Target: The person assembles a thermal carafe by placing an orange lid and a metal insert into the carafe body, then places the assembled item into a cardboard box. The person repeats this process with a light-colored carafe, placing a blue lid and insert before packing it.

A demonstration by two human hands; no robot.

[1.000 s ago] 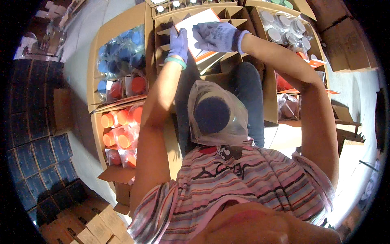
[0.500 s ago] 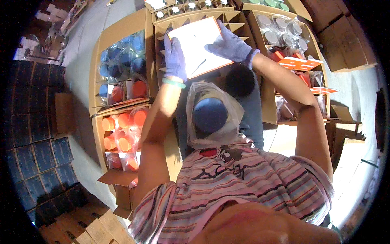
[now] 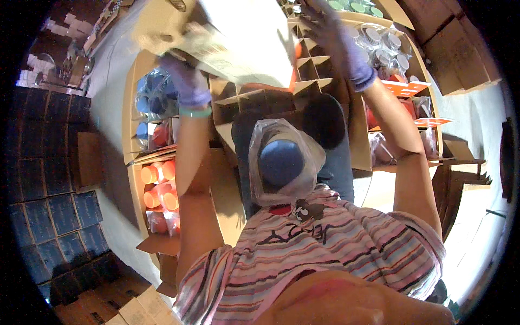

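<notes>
A bagged round item with a blue top (image 3: 281,162) rests in my lap in clear plastic. Beyond my knees stands a cardboard box with dividers (image 3: 238,108). Over its far left part is a large white panel (image 3: 254,38), blurred, with a tan cardboard-like piece (image 3: 157,30) at its left; an orange edge shows below it. My left hand (image 3: 187,81), in a purple glove, is at the lower left of these pieces; its fingers are smeared and partly hidden. To the panel's right, my gloved right hand (image 3: 336,43) has its fingers spread, with nothing visibly held.
At left, one box holds bagged blue-capped items (image 3: 151,89); a nearer box holds orange-capped bottles (image 3: 154,173). On the right are bagged grey-capped items (image 3: 382,46) and orange-and-white cards (image 3: 406,88). Dark cartons (image 3: 51,216) are stacked far left.
The white card with orange edges is no longer between both hands. My hands have moved apart and outward. A large white panel and tan piece now appear at the top, blurred.
</notes>
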